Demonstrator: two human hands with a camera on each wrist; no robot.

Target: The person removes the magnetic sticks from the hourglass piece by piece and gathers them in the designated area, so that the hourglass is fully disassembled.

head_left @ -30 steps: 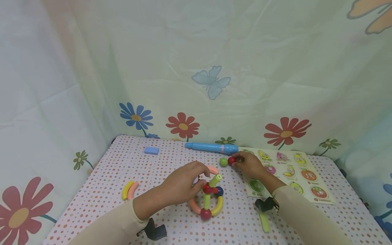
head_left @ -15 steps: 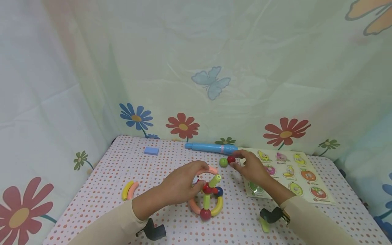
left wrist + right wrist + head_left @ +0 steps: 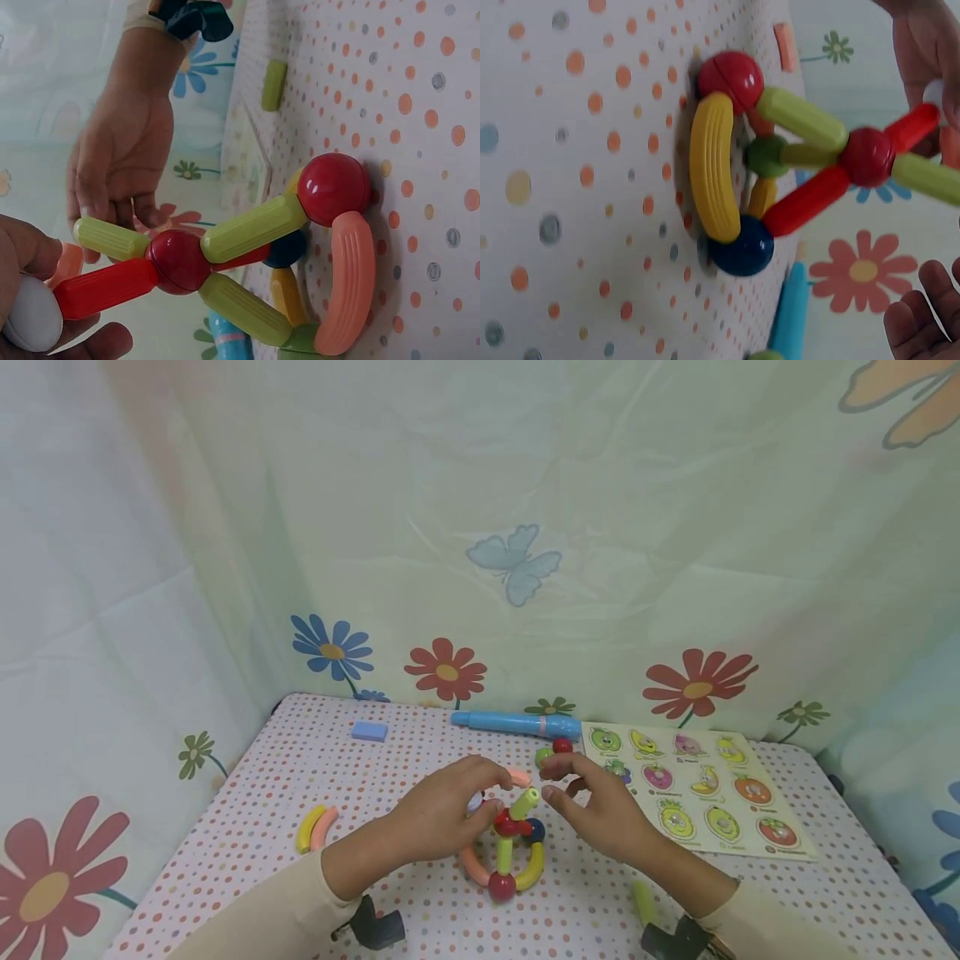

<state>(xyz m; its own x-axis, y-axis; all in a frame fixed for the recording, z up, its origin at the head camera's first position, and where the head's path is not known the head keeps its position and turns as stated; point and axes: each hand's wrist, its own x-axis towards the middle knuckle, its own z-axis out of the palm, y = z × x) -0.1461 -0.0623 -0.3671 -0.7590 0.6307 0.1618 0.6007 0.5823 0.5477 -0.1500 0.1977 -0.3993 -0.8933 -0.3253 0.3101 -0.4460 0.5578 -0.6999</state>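
Note:
A toy of coloured rods and balls stands on the table, with a red ball (image 3: 178, 261) joining its upper rods. My left hand (image 3: 448, 810) holds the white ball (image 3: 34, 313) at the end of a red rod (image 3: 109, 289). My right hand (image 3: 611, 810) hovers just right of the upright light-green rod (image 3: 525, 803), its fingers bent loosely around nothing. Lower down, the toy has a yellow curved rod (image 3: 714, 166), a dark blue ball (image 3: 742, 246), a lower red ball (image 3: 334, 189) and a salmon curved rod (image 3: 349, 285).
Behind the right hand sit a loose red ball (image 3: 562, 745) and a green ball (image 3: 543, 757). A blue tube (image 3: 517, 723), a fruit picture board (image 3: 780, 828), a blue block (image 3: 370, 732), a loose green rod (image 3: 643, 902) and a loose yellow curved rod (image 3: 309, 828) lie around.
My right hand has let go of the loose red ball at the back and come toward me, beside the toy. The left hand stays almost still at the white ball.

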